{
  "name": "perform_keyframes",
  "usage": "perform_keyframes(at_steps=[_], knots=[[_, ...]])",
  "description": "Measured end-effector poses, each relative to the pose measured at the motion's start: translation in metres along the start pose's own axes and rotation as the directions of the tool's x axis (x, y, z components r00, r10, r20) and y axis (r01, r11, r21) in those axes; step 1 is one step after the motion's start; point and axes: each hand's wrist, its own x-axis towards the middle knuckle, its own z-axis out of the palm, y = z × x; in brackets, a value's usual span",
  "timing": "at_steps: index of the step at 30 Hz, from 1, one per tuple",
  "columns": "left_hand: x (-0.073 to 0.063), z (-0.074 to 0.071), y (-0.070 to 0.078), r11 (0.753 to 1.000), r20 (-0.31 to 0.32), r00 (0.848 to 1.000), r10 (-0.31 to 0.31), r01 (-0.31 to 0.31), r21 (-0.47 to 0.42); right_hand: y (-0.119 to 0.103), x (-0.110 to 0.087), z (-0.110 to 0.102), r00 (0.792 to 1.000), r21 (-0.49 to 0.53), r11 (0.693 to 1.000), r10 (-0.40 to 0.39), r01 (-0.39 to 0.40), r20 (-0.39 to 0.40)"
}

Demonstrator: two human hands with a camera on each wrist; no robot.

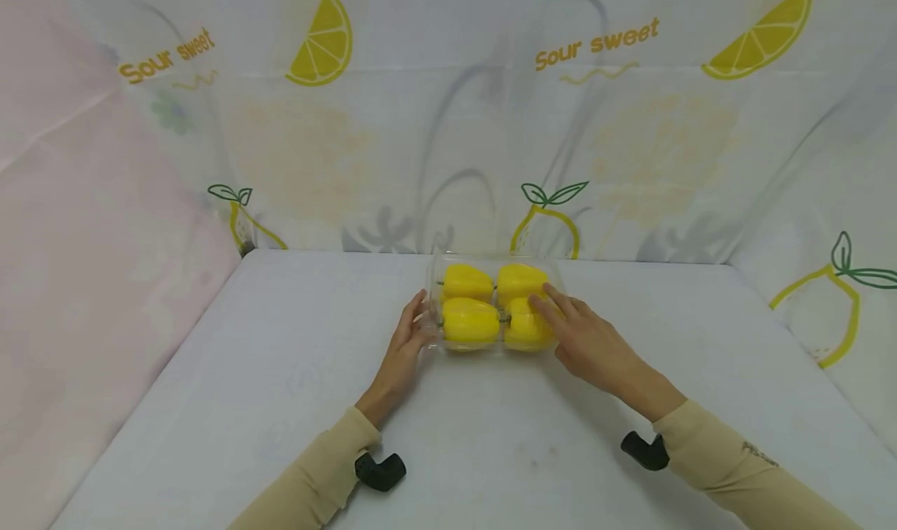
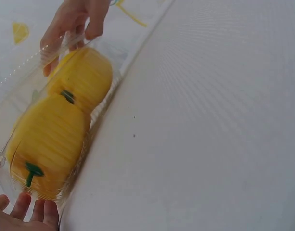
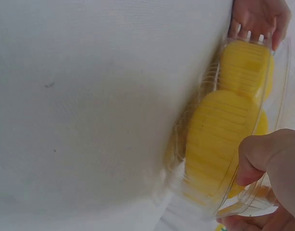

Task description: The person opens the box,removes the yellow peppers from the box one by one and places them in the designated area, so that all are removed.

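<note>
A clear plastic box (image 1: 436, 349) holds several yellow bell peppers (image 1: 469, 320) with green stems, set in two rows. My left hand (image 1: 405, 343) is at the box's left end, its fairly straight fingertips against the plastic wall in the left wrist view. At the other end, my right hand (image 1: 589, 343) grips the box's right side: the thumb (image 3: 255, 159) presses at the near rim while the fingers reach over the top, above the near right pepper (image 1: 525, 326). Part of that pepper is hidden by the fingers.
The box stands toward the back of a white-covered table (image 1: 294, 359). Behind it hangs a white cloth (image 1: 392, 125) with lemon prints, and a pink cloth (image 1: 84, 242) closes off the left side. Both forearms wear beige sleeves with black wrist pieces (image 1: 380, 472).
</note>
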Motion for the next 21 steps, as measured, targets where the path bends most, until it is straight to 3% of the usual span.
perform_keyframes(at_steps=[5, 14, 21], knots=[[0.0005, 0.0001, -0.0004, 0.999, -0.037, 0.998, -0.047, 0.047, -0.022, 0.0041, -0.0014, 0.0013, 1.0, 0.071, 0.997, 0.014, -0.012, -0.026], [0.0021, 0.0009, 0.0002, 0.999, -0.06, 0.997, -0.047, 0.045, -0.021, 0.0063, -0.0029, 0.0042, 0.988, 0.147, 0.989, 0.045, -0.023, -0.147], [0.0024, 0.0019, -0.0006, 0.997, -0.052, 0.998, -0.039, 0.036, -0.071, 0.0067, -0.0032, -0.0003, 0.95, 0.301, 0.953, 0.134, -0.045, -0.283]])
